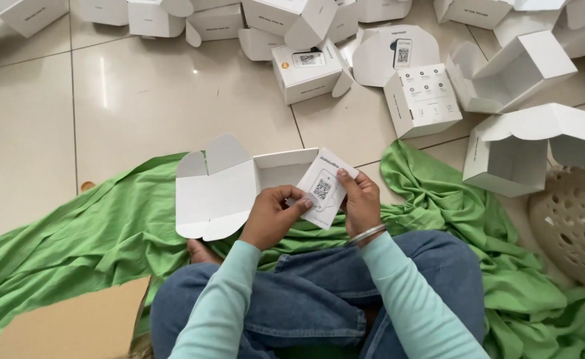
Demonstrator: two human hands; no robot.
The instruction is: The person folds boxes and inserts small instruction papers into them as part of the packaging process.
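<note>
Nearest the camera, the person's crossed legs in blue denim (319, 299) are filling the lower middle, with pale mint sleeves (412, 299) running up from them and a flat sheet of brown cardboard (80, 329) lying at the lower left. A thin metal bangle (367, 233) is circling the right wrist.

Just above the knees, both hands are working on one small card. The left hand (274, 216) is closing its thumb and fingers on the lower edge of the white card (322, 187), a stiff rectangle printed with a square black code. The right hand (361, 203) is pinching the card's right edge, fingers curled over it. The card is sitting tilted in front of the open white box (223, 193), a smooth folded carton with rounded flaps spread to the left, and is overlapping its right side.

Under it all, a crumpled green cloth (106, 233) is spreading in soft folds over the glossy beige floor tiles (153, 100). At the right, a cream perforated basket (575, 223) is showing round holes. Further off, many more white boxes (422, 100) are lying scattered, some shut, some gaping open.
</note>
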